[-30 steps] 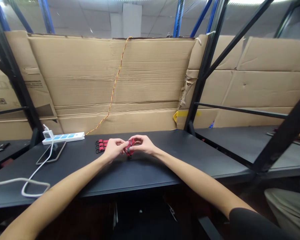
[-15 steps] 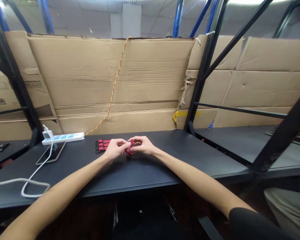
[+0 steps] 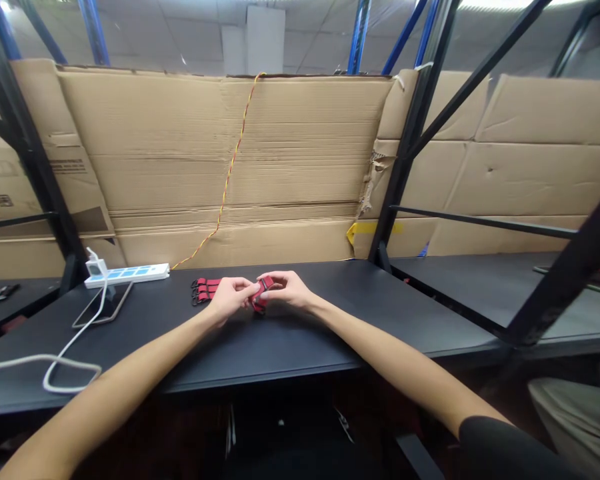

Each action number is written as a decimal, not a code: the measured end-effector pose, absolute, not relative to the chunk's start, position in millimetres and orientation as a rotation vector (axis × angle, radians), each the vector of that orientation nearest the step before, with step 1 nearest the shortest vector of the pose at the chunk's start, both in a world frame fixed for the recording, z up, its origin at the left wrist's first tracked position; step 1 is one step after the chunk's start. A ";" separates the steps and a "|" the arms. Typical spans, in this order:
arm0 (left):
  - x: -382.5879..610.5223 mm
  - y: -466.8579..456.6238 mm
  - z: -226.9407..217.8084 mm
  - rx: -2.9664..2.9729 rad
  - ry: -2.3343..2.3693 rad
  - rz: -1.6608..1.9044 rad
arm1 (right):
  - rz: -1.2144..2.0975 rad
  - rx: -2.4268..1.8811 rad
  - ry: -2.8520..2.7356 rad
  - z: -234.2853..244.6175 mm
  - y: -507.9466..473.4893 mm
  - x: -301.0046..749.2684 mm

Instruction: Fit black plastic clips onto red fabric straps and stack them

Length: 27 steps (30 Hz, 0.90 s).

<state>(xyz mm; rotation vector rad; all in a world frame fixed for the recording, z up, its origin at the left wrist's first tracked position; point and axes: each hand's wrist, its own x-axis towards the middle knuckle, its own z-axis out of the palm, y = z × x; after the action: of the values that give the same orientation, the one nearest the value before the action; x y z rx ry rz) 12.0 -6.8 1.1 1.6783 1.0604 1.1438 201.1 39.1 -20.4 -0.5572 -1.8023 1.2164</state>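
Both my hands meet over the middle of a black table point(image 3: 280, 347). My left hand point(image 3: 229, 299) and my right hand point(image 3: 289, 289) each pinch a small red strap with a black buckle point(image 3: 261, 295), held just above the tabletop between them. Their fingers are curled around it, and part of the strap is hidden by them. A small pile of similar red straps with black clips point(image 3: 203, 291) lies on the table just left of my left hand.
A white power strip point(image 3: 130, 273) sits at the back left, with a phone point(image 3: 103, 305) lying by it and a white cable point(image 3: 55, 363) looping to the front left. A cardboard wall point(image 3: 240, 167) stands behind the table. Black frame posts point(image 3: 403, 167) rise at right.
The red strap has shifted a little between my fingers; both hands stay in the same place over the table.
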 end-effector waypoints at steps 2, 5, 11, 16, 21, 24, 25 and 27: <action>12.2 -6.6 0.5 1.659 1.079 1.173 | 1.228 -0.557 -1.810 -19.3 37.8 201.0; 12.1 -6.9 0.9 1.665 1.066 1.175 | 1.222 -0.556 -1.831 -18.5 37.2 200.8; 11.4 -8.6 3.2 1.714 1.025 1.143 | 1.171 -0.607 -1.834 -18.5 37.4 200.3; 10.2 -6.5 -0.4 1.717 1.007 1.127 | 1.170 -0.598 -1.881 -15.4 34.5 201.2; 8.0 -4.2 -3.0 1.731 0.994 1.100 | 1.145 -0.575 -1.935 -11.5 31.2 202.5; 7.6 -4.0 -3.5 1.715 0.979 1.103 | 1.171 -0.548 -1.952 -10.1 29.9 202.9; 7.8 -4.0 -3.8 1.703 0.977 1.120 | 1.191 -0.541 -1.948 -9.9 29.6 203.0; 8.3 -3.8 -4.6 1.669 0.982 1.162 | 1.224 -0.535 -1.941 -9.6 29.2 203.0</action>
<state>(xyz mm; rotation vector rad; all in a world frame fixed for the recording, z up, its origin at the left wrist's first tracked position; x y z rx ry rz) 8.3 -3.8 -4.6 1.6687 0.9823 1.1618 203.0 29.2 -9.6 -0.5349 -1.9406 1.2239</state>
